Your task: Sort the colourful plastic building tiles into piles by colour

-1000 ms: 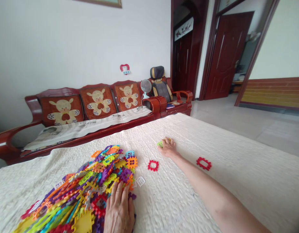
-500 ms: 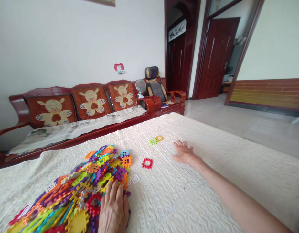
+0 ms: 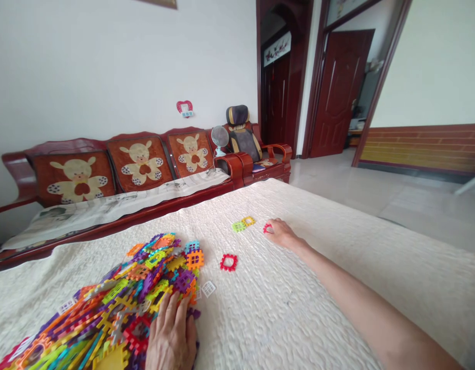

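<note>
Red plastic first: holds a toothed red frame (image 3: 265, 228) pinched in the right hand (image 3: 276, 231), far out over the cream quilted cover (image 3: 299, 298). Leaves only its left part visible past the fingers; cannot tell whether lifted or touching the cloth. Just left of that, laid flat and touching at the edges, a lime-green piece (image 3: 238, 226) and a yellow frame (image 3: 253, 221). Nearer, well apart from both, a second red frame (image 3: 228, 269), flat and untouched.

Rests the left hand (image 3: 170, 329) palm down on the right side of a heaped pile of mixed plastic pieces (image 3: 117, 290), fingers stretched forward and slightly spread, thumb out to the right; cannot tell whether gripping anything underneath. Up at the pile's far right corner, an orange window piece (image 3: 194, 260) next to a blue piece (image 3: 191, 247). Just off the right edge, flat on the cloth, a white lattice piece (image 3: 208, 289). Beyond, a dark red wooden sofa (image 3: 234, 169) with bear cushions (image 3: 141, 165) and a small fan (image 3: 221, 136).
</note>
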Motion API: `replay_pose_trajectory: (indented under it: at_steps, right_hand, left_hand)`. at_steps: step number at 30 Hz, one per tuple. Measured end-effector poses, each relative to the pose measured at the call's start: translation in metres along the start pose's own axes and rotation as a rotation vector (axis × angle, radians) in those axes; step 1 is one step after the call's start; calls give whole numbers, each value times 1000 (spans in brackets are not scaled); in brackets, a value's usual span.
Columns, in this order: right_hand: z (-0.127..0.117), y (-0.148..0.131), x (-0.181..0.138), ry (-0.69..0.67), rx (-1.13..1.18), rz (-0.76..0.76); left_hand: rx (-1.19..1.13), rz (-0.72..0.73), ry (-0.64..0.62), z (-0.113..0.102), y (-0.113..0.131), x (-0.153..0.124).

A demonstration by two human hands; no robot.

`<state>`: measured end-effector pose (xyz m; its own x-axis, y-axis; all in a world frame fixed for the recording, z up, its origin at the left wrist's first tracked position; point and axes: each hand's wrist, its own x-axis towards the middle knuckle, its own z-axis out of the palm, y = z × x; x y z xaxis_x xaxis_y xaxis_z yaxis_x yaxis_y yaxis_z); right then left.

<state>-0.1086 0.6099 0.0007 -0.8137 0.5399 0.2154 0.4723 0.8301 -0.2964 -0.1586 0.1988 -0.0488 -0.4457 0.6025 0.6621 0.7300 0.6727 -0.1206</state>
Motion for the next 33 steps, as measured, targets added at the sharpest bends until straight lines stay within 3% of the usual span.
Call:
replay_pose_trajectory:
  at_steps: [5, 14, 17, 21, 25, 33]
  right_hand:
    - [33, -22, 36, 75, 75, 6]
    - [68, -45, 42, 169, 140, -54]
    - [71, -47, 43, 191, 172, -94]
    - [69, -40, 40, 207, 200, -120]
    - [68, -36, 38, 207, 201, -132]
    - [65, -37, 36, 172, 176, -120]
  left_hand:
    - [0, -39, -48, 5, -2, 9]
    - [1, -109, -150, 14, -19, 27]
    - [21, -156, -203, 7, -12, 36]
    - [10, -174, -305, -6, 16, 54]
    - [-78, -157, -344, -1, 42, 59]
    - [-152, -161, -317, 3, 48, 54]
